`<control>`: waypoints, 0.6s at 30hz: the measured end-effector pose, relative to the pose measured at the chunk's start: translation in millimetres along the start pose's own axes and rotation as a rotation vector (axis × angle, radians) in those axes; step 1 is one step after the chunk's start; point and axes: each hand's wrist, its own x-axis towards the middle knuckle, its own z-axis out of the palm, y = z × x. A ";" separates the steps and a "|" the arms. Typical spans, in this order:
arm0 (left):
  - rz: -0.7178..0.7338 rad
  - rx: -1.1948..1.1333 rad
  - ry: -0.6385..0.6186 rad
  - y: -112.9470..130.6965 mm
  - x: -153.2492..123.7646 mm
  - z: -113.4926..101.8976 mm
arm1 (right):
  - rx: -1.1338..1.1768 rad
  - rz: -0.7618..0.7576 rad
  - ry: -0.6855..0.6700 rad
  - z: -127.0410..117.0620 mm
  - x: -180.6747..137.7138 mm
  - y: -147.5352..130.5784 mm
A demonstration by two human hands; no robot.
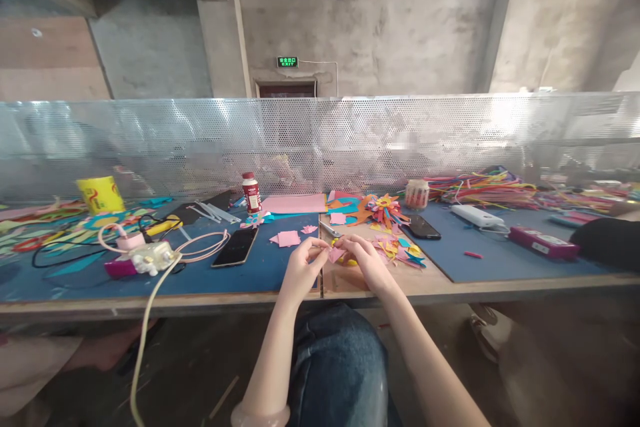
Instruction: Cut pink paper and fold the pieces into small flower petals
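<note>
Between my two hands, over the front of the table, is a small piece of pink paper (335, 255) that looks folded. My left hand (304, 265) pinches it from the left with thumb and fingers. From the other side my right hand (366, 261) closes its fingers on the same paper. Scissors (329, 229) lie just beyond my hands, partly covered. Yellow handles or scraps peek out behind the fingers. Pink paper squares (289, 239) rest left of my left hand. Cut pink, yellow and blue paper pieces (400, 250) are spread beside my right hand.
A black phone (235, 247) and a power strip (145, 259) with cables are on the left. Farther back stand a red bottle (251, 192), a paper flower (384, 209) and a jar (417, 194). Another phone (424, 227) and a white power bank (477, 216) lie right. A perforated metal screen (210, 147) borders the table.
</note>
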 end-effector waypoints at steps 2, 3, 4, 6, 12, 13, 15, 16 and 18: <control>0.005 -0.011 0.014 0.5 0.1 -0.3 | -0.004 -0.009 0.015 0.6 0.5 1.2; 0.014 -0.016 0.016 -0.1 0.5 -0.3 | -0.010 -0.010 0.010 1.0 0.7 1.6; 0.025 -0.021 0.016 -1.2 1.0 -0.3 | -0.020 -0.008 0.001 1.6 0.8 1.8; 0.043 -0.023 0.026 -4.9 2.6 0.0 | -0.043 -0.005 -0.011 2.8 0.8 2.0; 0.067 -0.023 0.071 -15.8 7.1 -0.1 | -0.101 0.000 -0.029 3.8 0.2 1.9; 0.063 -0.028 0.071 -16.1 7.3 -0.3 | -0.108 0.004 -0.034 3.5 0.1 1.9; 0.047 -0.037 0.068 -15.8 7.2 -0.8 | -0.104 0.011 -0.047 2.9 -0.2 2.1; 0.037 -0.041 0.065 -15.4 7.1 -0.9 | -0.097 0.013 -0.055 2.7 -0.2 2.1; 0.024 -0.049 0.063 -14.9 7.1 -1.0 | -0.085 0.012 -0.063 2.5 -0.3 2.0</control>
